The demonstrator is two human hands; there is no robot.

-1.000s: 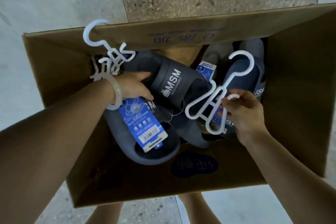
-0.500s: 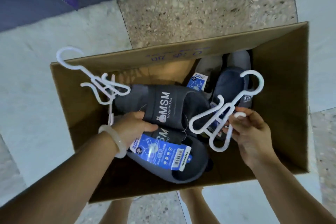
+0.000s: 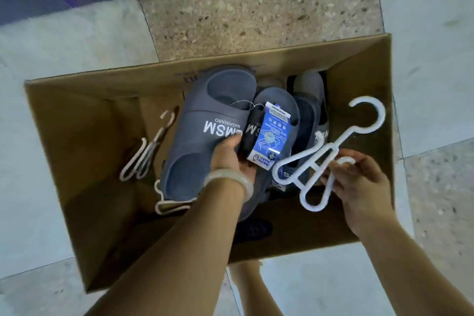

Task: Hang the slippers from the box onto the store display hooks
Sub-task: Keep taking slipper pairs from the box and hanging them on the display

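An open cardboard box (image 3: pixel 84 136) fills the middle of the frame, standing on a pale and speckled tiled floor (image 3: pixel 256 15); its near wall is partly covered by the person's forearms. Inside, toward the centre, lies a pair of grey MSM slippers (image 3: pixel 205 136), the larger-looking one uppermost and the second tucked against its right side, mostly hidden under a blue hang tag (image 3: pixel 269 136). Further slippers (image 3: pixel 310 90) at the upper right of the box are in shadow and hard to separate. The left hand (image 3: pixel 230 159), a pale bangle (image 3: pixel 228 179) on its wrist, is closed around the pair where the two straps meet, thumb on the printed strap. The right hand (image 3: pixel 359 179) at the right of the box pinches the lower loops of a white plastic hanger (image 3: pixel 331 154), its hook pointing to the upper right. Loose off-white hangers (image 3: pixel 146 151) lie on the box floor at the left, one partly buried under the slipper heel.
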